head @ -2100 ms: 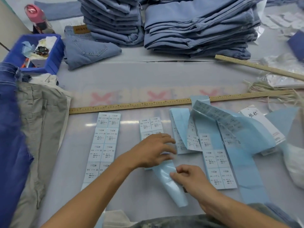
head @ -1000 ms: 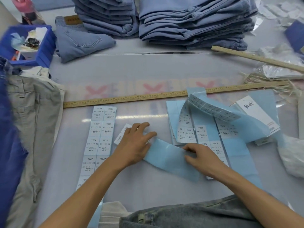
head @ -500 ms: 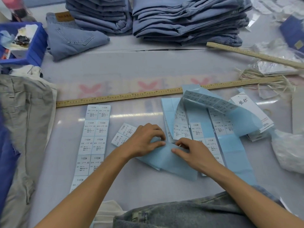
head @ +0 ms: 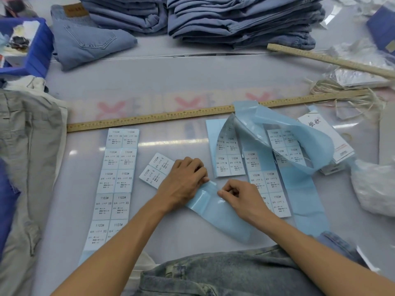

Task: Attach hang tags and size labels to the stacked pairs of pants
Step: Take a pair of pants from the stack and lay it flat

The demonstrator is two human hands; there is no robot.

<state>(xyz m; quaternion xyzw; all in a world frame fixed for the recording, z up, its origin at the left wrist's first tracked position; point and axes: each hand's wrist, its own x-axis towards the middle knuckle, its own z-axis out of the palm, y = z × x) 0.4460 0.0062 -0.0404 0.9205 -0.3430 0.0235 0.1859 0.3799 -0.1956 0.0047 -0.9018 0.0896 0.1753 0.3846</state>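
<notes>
S-size label strip [head: 157, 170] lies on table [head: 192, 77], centre, its blue backing [head: 215, 212] trailing toward the person. Left hand [head: 183, 182] rests on the strip, fingers curled, pinching backing edge. Right hand [head: 239, 196] pinches the same backing just beside it. XS label sheet [head: 115, 180] to the left. Wooden ruler [head: 162, 117] beyond. Stacked pants [head: 241, 20] at far edge.
</notes>
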